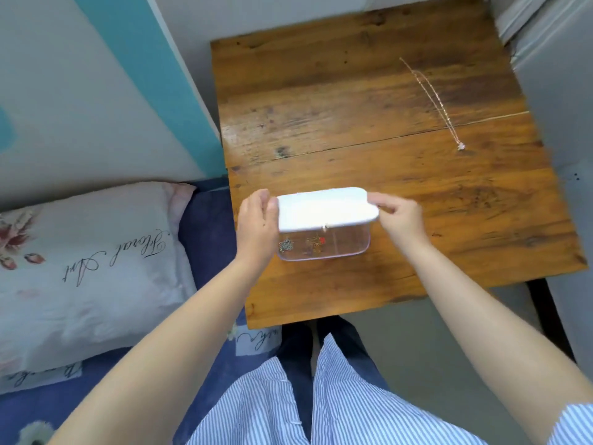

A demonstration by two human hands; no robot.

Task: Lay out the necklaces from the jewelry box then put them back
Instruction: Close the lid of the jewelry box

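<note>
Here, a person in a blue-and-white striped shirt (337, 403) reaches both bare arms forward over a small wooden table (369, 101), seen from a head-worn camera looking down. Nearest the table's front edge sits the jewelry box (324, 244), a clear plastic container with rounded corners, resting on the wood towards the left side. Through its transparent wall, small tangled pieces of jewelry (316, 244) show inside, one silvery at the left and one gold-toned with a red spot near the middle; how many there are cannot be told. A white lid (325, 208) lies tilted over the box top, its near edge raised above the rim. The left hand (258, 224) grips the lid's left end, fingers curled around it and pressed against the box's side. The right hand (399, 215) pinches the lid's right corner between thumb and fingertips.

Farther back, well apart from the box, one necklace (431, 93) lies stretched out on the table's right half, a thin pale chain running diagonally from the far side towards a small pendant at its near end.

To the left of the table, a floral pillow (90, 268) with script lettering rests on blue bedding (208, 229).
</note>
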